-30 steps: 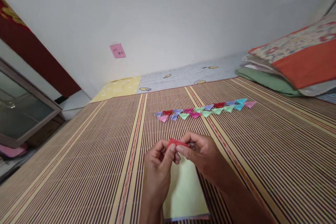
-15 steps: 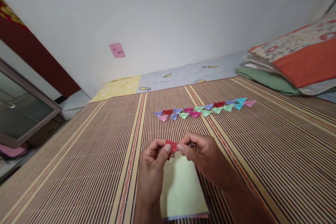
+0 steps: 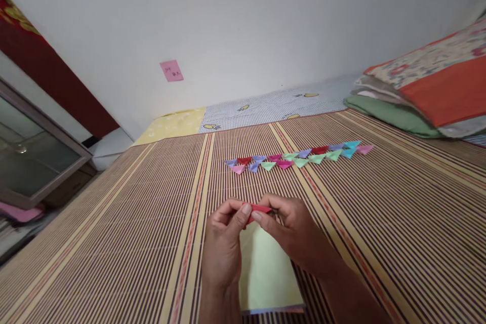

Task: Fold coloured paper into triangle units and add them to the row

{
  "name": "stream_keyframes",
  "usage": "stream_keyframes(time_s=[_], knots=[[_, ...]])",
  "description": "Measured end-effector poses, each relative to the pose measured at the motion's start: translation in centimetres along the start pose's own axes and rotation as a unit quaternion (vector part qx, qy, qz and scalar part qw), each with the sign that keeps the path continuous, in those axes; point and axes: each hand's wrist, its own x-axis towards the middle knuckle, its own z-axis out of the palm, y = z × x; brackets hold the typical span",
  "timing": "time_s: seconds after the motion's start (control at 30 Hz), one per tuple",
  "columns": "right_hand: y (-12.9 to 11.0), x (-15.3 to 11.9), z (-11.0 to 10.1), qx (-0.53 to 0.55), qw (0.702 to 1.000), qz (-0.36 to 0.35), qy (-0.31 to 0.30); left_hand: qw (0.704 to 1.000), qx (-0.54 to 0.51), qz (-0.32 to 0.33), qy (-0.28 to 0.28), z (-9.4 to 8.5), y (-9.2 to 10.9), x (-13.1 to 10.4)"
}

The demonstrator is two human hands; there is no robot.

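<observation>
A small folded red paper [image 3: 261, 208] is pinched between my two hands over the mat. My left hand [image 3: 227, 235] grips its left part with thumb and fingers. On the right side my right hand [image 3: 290, 228] holds the same paper, thumb in front and fingers behind. Beneath the hands lies a stack of pale green paper [image 3: 269, 271], with other colours showing at its lower edge. Farther out, several folded paper triangles [image 3: 284, 164] in pink, red, blue and green lie in two rows.
A striped mat [image 3: 144, 212] covers the bed. Folded bedding [image 3: 444, 86] is piled at the right. A pink note [image 3: 171, 70] is on the white wall. At the left stands a glass-fronted cabinet [image 3: 34, 147].
The red paper now shows a narrow folded strip pointing right between the fingers. My right thumb has shifted slightly left along it, and the view has moved a little.
</observation>
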Motion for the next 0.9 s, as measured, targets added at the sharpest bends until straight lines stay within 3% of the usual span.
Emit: stream_keyframes(time_s=[0.17,0.43,0.7,0.8,0.9], knots=[[0.3,0.0,0.2,0.009,1.0,-0.004,0.017,1.0,-0.002,-0.021,-0.01,-0.2,0.1,0.2],[0.7,0.1,0.9,0.123,0.991,0.048,0.013,0.999,0.021,0.025,0.014,-0.6,-0.1,0.1],[0.8,0.3,0.8,0.125,0.99,0.031,0.053,0.996,0.062,0.016,-0.057,-0.7,-0.2,0.2],[0.9,0.3,0.2,0.105,0.993,0.031,0.033,0.994,0.095,0.03,-0.043,-0.8,0.0,0.1],[1.3,0.2,-0.3,0.073,0.996,0.022,0.051,0.986,0.16,0.05,-0.024,-0.7,0.3,0.0]])
